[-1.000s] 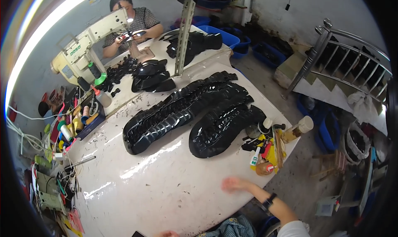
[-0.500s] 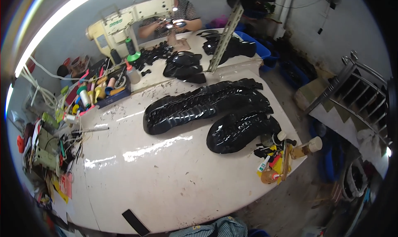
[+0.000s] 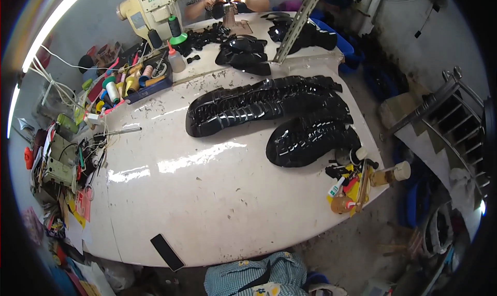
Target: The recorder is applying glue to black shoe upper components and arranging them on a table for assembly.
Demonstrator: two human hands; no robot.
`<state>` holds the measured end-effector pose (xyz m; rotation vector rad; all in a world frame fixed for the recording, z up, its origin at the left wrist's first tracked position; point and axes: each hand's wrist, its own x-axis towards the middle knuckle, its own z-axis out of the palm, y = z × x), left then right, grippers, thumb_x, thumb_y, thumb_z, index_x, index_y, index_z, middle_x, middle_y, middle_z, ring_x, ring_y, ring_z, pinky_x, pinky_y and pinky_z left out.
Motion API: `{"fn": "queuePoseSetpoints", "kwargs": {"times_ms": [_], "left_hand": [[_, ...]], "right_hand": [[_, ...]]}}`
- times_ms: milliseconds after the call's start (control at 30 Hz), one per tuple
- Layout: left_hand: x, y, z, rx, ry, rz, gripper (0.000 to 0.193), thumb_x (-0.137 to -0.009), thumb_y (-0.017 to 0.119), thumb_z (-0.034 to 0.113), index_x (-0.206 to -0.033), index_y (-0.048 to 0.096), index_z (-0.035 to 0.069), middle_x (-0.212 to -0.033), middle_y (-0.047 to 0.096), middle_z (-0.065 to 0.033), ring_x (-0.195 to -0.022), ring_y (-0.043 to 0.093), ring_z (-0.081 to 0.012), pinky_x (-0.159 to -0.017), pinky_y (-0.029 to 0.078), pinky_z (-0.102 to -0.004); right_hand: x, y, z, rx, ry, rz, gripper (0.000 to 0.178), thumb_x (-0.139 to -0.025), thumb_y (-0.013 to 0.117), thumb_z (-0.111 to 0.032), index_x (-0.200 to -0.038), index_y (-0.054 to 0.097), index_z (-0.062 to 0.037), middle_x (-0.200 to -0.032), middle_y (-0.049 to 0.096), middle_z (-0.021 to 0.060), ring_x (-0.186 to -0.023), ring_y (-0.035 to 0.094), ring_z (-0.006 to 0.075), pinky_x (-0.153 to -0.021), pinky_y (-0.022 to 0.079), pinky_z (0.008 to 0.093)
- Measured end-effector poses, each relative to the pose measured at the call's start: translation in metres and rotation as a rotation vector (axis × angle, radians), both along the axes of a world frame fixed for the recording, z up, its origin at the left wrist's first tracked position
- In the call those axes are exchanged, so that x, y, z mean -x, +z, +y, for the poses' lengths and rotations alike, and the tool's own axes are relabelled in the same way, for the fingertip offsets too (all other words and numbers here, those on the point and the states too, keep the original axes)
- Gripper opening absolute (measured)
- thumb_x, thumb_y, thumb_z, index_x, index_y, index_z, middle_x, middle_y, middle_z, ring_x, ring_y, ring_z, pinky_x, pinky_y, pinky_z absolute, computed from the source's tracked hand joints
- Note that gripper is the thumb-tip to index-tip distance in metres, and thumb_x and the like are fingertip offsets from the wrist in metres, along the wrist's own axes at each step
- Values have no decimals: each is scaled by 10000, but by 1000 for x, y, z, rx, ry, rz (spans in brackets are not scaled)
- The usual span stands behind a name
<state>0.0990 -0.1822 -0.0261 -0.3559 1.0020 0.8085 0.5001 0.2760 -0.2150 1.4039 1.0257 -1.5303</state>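
Note:
Neither of my hands shows in the head view. On the white table (image 3: pixel 171 203) before me lie two long overlapping rows of shiny black shoe-upper pieces (image 3: pixel 233 109). A shorter stack of the same pieces (image 3: pixel 295 146) rests to their right. A black phone (image 3: pixel 167 252) lies flat near the front edge. Across the table, another person's hands (image 3: pixel 220 5) hold a dark piece at the cream sewing machine (image 3: pixel 155 6). More black pieces (image 3: pixel 242 52) lie close to that machine.
A dark tray of thread spools (image 3: pixel 150 86) stands at the left, beside a squeeze bottle (image 3: pixel 176 60). Glue bottles and jars (image 3: pixel 341 203) crowd the right edge. A slanted metal post (image 3: pixel 300 24) rises at the back. Blue-checked cloth (image 3: pixel 253 275) sits below the front edge.
The view has tipped downward, so the table and its things appear higher and more of the checked cloth shows. The other person's hands have shifted at the machine.

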Motion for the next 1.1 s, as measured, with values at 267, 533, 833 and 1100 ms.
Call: {"fn": "queuePoseSetpoints", "kwargs": {"times_ms": [267, 533, 833, 1100], "left_hand": [[0, 16, -28, 82, -205, -42, 330, -784, 577, 243, -1015, 499, 22, -925, 570, -99, -842, 554, -232, -681, 468, -327], [36, 5, -16, 91, -472, -21, 324, -786, 574, 241, -1011, 500, 19, -925, 570, -100, -846, 552, -235, -683, 467, -328], [57, -17, 2, 41, -670, 31, 318, -789, 569, 238, -1006, 502, 16, -926, 570, -102, -850, 550, -238, -684, 466, -329], [52, -27, 2, 24, -734, 121, 313, -791, 565, 236, -1002, 504, 14, -926, 570, -104, -853, 549, -240, -686, 465, -331]], "right_hand": [[-66, 47, -74, -2, 31, 17, 256, -771, 579, -340, -870, 649, -114, -678, 542, -33, -621, 442, 96, -555, 374, 250], [-87, 99, -31, -598, 479, -329, 350, -684, 601, -394, -876, 637, -104, -811, 621, 108, -758, 585, 227, -685, 441, 335], [-166, 207, -10, 83, 252, -329, 375, -700, 609, -446, -892, 646, -126, -705, 592, 11, -614, 517, 129, -572, 419, 256], [52, 333, 14, -237, 412, 310, 268, -762, 576, -321, -912, 630, -105, -771, 629, 40, -660, 583, 147, -582, 439, 268]]}}
